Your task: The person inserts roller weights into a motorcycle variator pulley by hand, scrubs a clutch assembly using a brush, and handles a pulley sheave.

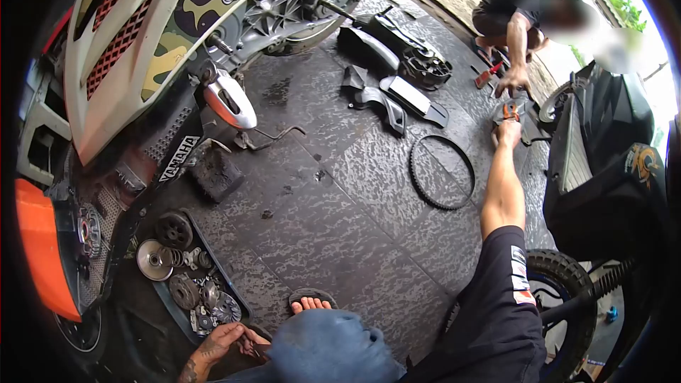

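So my right hand [506, 132] is stretched way out at the far right, right at the orange-handled metal pliers [511, 111] down by the black scooter [603, 135]. I'm touching the handles, but it's too small out there to tell if my fingers are wrapped round them. Someone else's hand [513, 79] is just beyond, fingers spread, so it's a bit crowded.

My left hand [221, 340] is down low by the dark blue-grey shallow tray [221, 266] full of greasy round metal parts. Fingers are curled in together; can't tell if there's anything in them.

I'd call this the tool-grabbing step. Next move, I reckon, calls for a solid grip on both handles and a lift that stays clear of the other person's fingers. Worth bringing the arm back wide of the black ribbed rubber belt [413, 174] too, which is lying in a loop on the dark patterned tile floor [298, 241], between me and the loose black covers [369, 50] further off.
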`<state>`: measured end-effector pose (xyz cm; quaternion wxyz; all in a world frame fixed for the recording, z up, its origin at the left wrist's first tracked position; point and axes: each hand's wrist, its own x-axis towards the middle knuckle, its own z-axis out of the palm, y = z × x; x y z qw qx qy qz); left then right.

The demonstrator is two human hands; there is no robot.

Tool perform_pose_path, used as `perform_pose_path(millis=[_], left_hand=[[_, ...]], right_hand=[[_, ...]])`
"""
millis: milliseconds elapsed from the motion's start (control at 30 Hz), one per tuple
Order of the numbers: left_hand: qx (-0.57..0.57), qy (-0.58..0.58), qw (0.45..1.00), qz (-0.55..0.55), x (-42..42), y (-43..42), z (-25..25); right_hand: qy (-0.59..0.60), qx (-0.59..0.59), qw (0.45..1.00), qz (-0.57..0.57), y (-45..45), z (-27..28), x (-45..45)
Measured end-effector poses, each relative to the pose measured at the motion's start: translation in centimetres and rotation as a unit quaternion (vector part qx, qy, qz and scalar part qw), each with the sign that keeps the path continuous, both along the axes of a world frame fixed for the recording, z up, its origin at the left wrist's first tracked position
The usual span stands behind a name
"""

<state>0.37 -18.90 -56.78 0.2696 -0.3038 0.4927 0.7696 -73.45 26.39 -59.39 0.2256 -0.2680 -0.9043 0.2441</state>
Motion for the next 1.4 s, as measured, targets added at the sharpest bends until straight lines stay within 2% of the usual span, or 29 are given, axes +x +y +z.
perform_pose_path(millis=[33,100,233,367,433,467,500,533,567,600,633,667,700,733,767,833,867,900,933,967,1033,1067,1100,1167,1200,1267,1300,1333,1400], left_hand=[[-0.027,-0.020,0.999,0.010,-0.1,0.0,0.8],[-0.059,-0.047,0.997,0.031,-0.1,0.1,2.0],[-0.007,-0.106,0.993,0.046,1.5,-0.2,2.1],[0.023,-0.123,0.991,0.036,1.4,-0.4,2.7],[0.017,-0.153,0.988,0.031,2.2,-1.2,3.7],[0.027,-0.155,0.987,0.022,2.5,-1.8,3.0],[0.037,-0.161,0.986,0.012,2.8,-2.3,3.1],[0.029,-0.161,0.986,0.018,2.5,-2.7,3.6],[0.005,-0.159,0.987,0.008,1.9,-2.7,4.3],[-0.016,-0.163,0.986,0.005,1.7,-2.5,5.2],[-0.023,-0.146,0.989,0.005,1.1,-2.2,5.9],[-0.039,-0.122,0.991,-0.024,0.4,-2.0,6.6],[-0.001,-0.122,0.992,-0.010,1.1,-1.8,5.8],[0.002,-0.100,0.995,-0.012,1.0,-1.5,5.7],[0.016,-0.058,0.998,0.000,0.2,-1.3,6.3],[0.035,-0.014,0.999,0.002,1.6,-0.8,4.0],[0.026,-0.004,1.000,0.006,1.5,-0.3,3.6],[0.032,0.019,0.999,0.005,1.0,-0.3,4.3],[-0.024,0.016,0.999,-0.019,0.8,-0.1,5.3],[-0.024,0.018,1.000,-0.003,1.6,0.0,4.9],[-0.162,0.088,0.977,0.110,3.7,-0.3,3.6],[-0.249,0.071,0.950,0.172,5.1,-1.0,2.4],[-0.334,0.053,0.912,0.232,6.2,-2.3,1.4],[-0.473,-0.068,0.851,0.219,8.2,-4.9,0.1],[-0.470,-0.064,0.853,0.216,8.7,-6.0,-1.3],[-0.613,-0.130,0.748,0.218,9.2,-7.3,-5.8],[-0.531,-0.132,0.809,0.216,9.2,-8.8,-7.6],[-0.537,-0.142,0.805,0.207,8.5,-9.5,-9.0],[-0.563,-0.160,0.792,0.171,6.9,-10.2,-10.9]], right_hand=[[-0.040,-0.026,0.999,0.025,-0.1,1.1,-0.3],[-0.047,-0.011,0.998,0.037,-1.4,3.3,-0.3],[-0.058,0.069,0.994,0.056,0.4,2.2,-3.3],[0.120,0.128,0.980,0.092,4.7,-1.5,-7.6],[0.199,0.039,0.975,0.095,0.2,-0.6,-2.9],[0.279,0.077,0.947,0.142,-0.9,-2.4,-1.6],[0.213,-0.129,0.938,0.242,-3.7,-2.3,2.3],[0.179,-0.134,0.938,0.265,-5.7,-4.0,5.5],[0.235,-0.129,0.913,0.307,-8.9,-5.0,9.9],[0.169,-0.227,0.895,0.345,-10.9,-7.1,14.2],[0.078,-0.242,0.893,0.373,-13.8,-7.0,20.0],[0.041,-0.329,0.841,0.428,-15.7,-9.2,25.0],[-0.063,-0.397,0.808,0.432,-18.7,-8.3,30.8],[-0.139,-0.449,0.746,0.472,-21.0,-8.8,35.5],[-0.227,-0.464,0.722,0.461,-23.7,-7.9,40.2],[-0.318,-0.370,0.620,0.614,-28.4,-7.7,46.9],[-0.314,-0.348,0.567,0.678,-30.3,-7.5,50.0],[-0.299,-0.325,0.518,0.733,-32.4,-7.2,52.3],[-0.249,-0.284,0.481,0.791,-34.3,-7.2,53.8],[-0.196,-0.242,0.440,0.842,-36.2,-7.2,55.1],[-0.217,-0.185,0.431,0.856,-39.6,-6.6,56.5],[-0.124,-0.187,0.410,0.884,-41.4,-7.3,56.5],[-0.104,-0.177,0.403,0.892,-43.4,-7.6,56.3],[-0.042,-0.071,0.427,0.900,-46.9,-7.5,56.1],[-0.011,0.000,0.410,0.912,-48.5,-7.5,55.9],[0.004,0.135,0.389,0.911,-50.4,-8.2,56.2],[0.010,0.188,0.377,0.907,-51.0,-8.7,56.3],[0.005,0.196,0.379,0.905,-51.2,-9.3,56.5],[-0.003,0.261,0.342,0.903,-51.4,-10.0,56.7]])
